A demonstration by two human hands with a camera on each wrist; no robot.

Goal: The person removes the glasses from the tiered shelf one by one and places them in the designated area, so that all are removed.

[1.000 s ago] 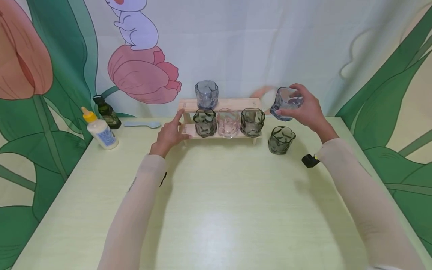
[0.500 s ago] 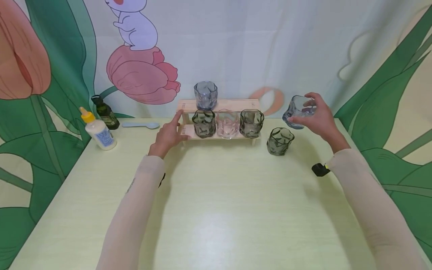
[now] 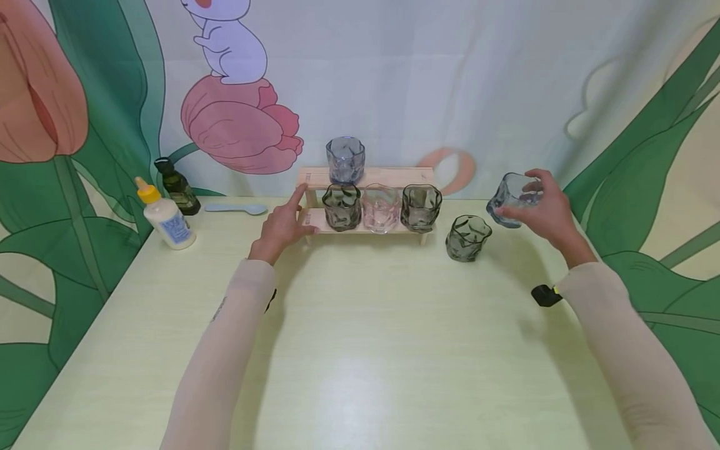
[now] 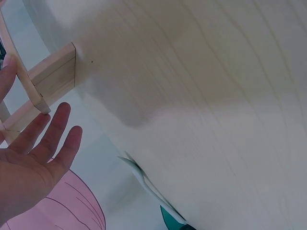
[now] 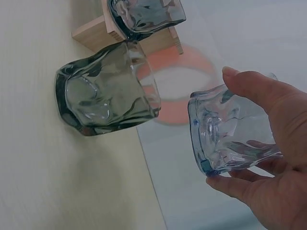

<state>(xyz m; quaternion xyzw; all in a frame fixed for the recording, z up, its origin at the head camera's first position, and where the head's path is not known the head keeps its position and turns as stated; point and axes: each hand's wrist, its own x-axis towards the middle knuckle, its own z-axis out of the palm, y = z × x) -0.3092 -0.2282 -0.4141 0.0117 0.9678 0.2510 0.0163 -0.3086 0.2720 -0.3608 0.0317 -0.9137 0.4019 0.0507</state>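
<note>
My right hand (image 3: 545, 209) grips a bluish clear glass cup (image 3: 510, 199) between thumb and fingers, at the back right of the table. In the right wrist view the cup's thick base (image 5: 204, 139) sticks out beyond my fingertips. A grey-green glass (image 3: 468, 239) stands upright on the table to its left. My left hand (image 3: 281, 224) touches the left end of a two-tier wooden rack (image 3: 394, 177), fingers mostly straight and spread in the left wrist view. Its upper tier bears a blue-grey glass (image 3: 345, 160). On the lower tier stand a dark glass (image 3: 341, 207), a pink glass (image 3: 381, 209) and another dark glass (image 3: 420, 207).
At the back left stand a glue bottle (image 3: 171, 222) with a yellow cap and a dark green bottle (image 3: 177, 187). A pale blue spoon (image 3: 236, 209) lies beside them. A printed curtain (image 3: 382, 81) hangs right behind the table (image 3: 360, 337).
My right hand has carried the bluish glass right and down, away from the rack and past the grey-green glass. My left hand has stayed at the rack's left end.
</note>
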